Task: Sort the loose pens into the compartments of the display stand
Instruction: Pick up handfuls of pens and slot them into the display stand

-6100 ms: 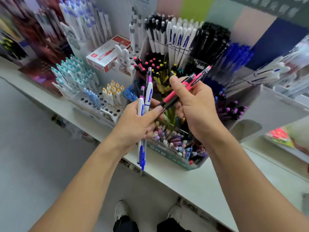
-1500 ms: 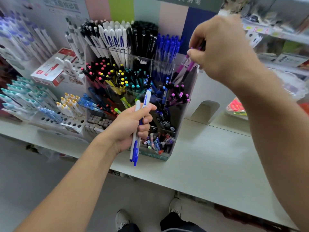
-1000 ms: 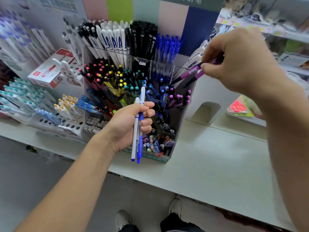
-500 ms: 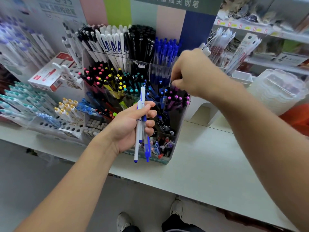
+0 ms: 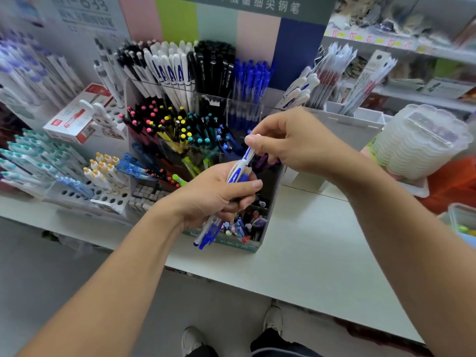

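A clear tiered display stand [image 5: 268, 222] on the white counter holds pens sorted by colour: white and black at the back, blue ones [image 5: 251, 81] beside them, pink, yellow and teal capped ones in the middle row. My left hand [image 5: 216, 197] grips a small bunch of white and blue pens [image 5: 238, 172] in front of the stand, tips pointing down. My right hand [image 5: 286, 143] pinches the top end of one white and blue pen in that bunch.
A white rack with holes [image 5: 103, 197] holding teal and yellow capped pens stands left of the stand. A red and white box [image 5: 77, 114] lies behind it. A stack of clear plastic lids [image 5: 417, 143] sits at the right. Packaged pens [image 5: 334, 73] stand behind.
My right hand let the purple pens go into the stand's right compartment, then came down to the bunch in my left hand and took hold of one pen's top.
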